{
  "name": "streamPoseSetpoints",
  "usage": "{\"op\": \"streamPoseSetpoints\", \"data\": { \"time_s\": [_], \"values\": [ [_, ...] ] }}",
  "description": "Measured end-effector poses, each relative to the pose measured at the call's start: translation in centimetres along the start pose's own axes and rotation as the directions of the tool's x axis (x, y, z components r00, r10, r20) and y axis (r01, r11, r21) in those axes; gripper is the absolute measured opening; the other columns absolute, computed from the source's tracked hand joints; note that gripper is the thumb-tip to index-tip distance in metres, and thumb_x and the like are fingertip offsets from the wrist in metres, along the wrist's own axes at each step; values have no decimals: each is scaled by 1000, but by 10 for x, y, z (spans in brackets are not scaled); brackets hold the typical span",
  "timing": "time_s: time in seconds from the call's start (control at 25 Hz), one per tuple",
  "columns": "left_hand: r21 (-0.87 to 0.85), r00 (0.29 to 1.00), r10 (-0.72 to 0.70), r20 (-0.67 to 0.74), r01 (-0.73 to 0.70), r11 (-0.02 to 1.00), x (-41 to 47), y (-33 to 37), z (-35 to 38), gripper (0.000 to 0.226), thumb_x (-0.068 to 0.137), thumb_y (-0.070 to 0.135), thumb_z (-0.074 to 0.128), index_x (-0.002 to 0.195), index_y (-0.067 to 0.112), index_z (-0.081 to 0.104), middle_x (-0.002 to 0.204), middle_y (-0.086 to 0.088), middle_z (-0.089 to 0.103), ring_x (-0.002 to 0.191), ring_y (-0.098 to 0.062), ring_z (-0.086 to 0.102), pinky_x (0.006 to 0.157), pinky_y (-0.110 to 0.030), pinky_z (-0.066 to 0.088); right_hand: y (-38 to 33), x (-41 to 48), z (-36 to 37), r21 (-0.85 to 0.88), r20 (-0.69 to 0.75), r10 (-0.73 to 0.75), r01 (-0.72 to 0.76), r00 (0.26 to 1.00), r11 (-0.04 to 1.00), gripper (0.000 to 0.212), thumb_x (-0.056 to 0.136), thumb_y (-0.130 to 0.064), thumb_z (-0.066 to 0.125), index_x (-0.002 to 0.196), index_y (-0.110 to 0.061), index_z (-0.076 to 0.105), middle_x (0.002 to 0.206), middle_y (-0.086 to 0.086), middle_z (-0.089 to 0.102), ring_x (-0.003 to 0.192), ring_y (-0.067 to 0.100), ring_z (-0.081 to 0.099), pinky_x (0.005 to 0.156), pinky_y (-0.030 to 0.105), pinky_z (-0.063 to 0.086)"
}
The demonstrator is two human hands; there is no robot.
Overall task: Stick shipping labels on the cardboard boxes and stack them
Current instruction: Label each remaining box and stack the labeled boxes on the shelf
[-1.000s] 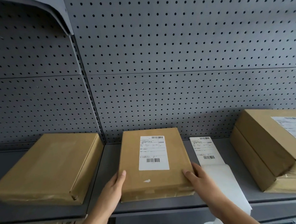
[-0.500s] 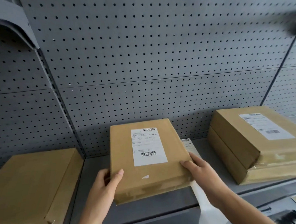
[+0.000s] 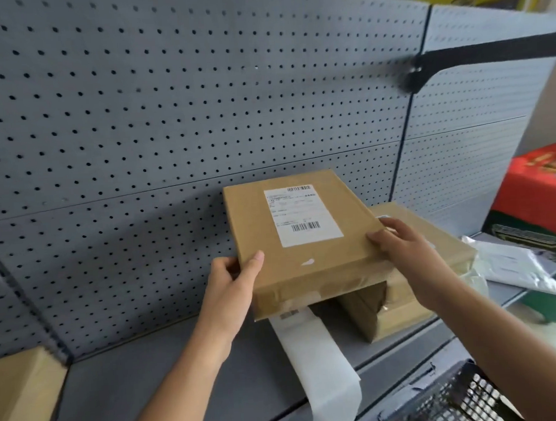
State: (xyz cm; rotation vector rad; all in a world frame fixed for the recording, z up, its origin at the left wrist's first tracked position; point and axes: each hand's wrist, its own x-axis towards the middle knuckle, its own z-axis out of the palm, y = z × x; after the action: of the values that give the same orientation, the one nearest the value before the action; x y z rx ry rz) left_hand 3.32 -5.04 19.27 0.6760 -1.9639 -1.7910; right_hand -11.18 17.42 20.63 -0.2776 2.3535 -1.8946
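Note:
A flat cardboard box (image 3: 308, 260) with a white shipping label (image 3: 302, 215) on top is held in the air above the grey shelf (image 3: 169, 377). My left hand (image 3: 232, 283) grips its near left corner, thumb on top. My right hand (image 3: 401, 245) grips its near right edge. The box's right part hangs over a stack of two cardboard boxes (image 3: 413, 306) on the shelf; that stack's top is mostly hidden. A strip of white label backing paper (image 3: 313, 356) lies on the shelf beneath and droops over the front edge.
Another cardboard box (image 3: 15, 394) sits at the far left of the shelf. White plastic mailers (image 3: 514, 265) and a red and green carton (image 3: 540, 203) lie to the right. A black wire basket (image 3: 457, 400) is below the shelf edge. Grey pegboard (image 3: 169, 119) backs the shelf.
Both hands lifted the labelled box off the shelf and carried it right, until it partly overhangs the stack of two boxes. The view swung right with it.

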Motion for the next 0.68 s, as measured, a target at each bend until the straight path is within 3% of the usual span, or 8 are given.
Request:
{"op": "streamPoseSetpoints", "data": {
  "time_s": [0.24,0.4,0.52,0.68],
  "values": [
    [-6,989,34,144,-34,999,23,19,86,46,92,56,61,117,19,49,112,5,61,97,-3,58,67,-20,42,2,40,-80,-8,-171,-23,22,985,1000,26,89,-33,63,114,-27,63,107,-1,70,94,18,61,81,36,47],
    [12,982,58,182,-61,998,38,24,140,48,92,60,57,115,18,48,114,0,62,99,-9,60,69,-23,45,10,65,-126,15,-247,-24,28,969,999,35,78,-35,65,111,-26,69,106,3,72,102,25,65,94,44,53],
    [46,980,58,189,-68,997,46,23,170,52,93,63,51,115,16,48,112,-2,62,96,-10,60,67,-23,43,17,84,-151,40,-275,-13,24,961,999,18,82,-29,64,98,-28,72,107,3,72,108,26,64,102,47,50],
    [103,981,68,181,-88,991,54,19,196,53,97,62,45,116,13,48,109,-1,58,90,-3,54,64,-17,38,31,108,-166,55,-276,12,3,961,998,15,86,-24,63,97,-28,72,107,3,71,112,28,62,104,46,48]
  ]
}}
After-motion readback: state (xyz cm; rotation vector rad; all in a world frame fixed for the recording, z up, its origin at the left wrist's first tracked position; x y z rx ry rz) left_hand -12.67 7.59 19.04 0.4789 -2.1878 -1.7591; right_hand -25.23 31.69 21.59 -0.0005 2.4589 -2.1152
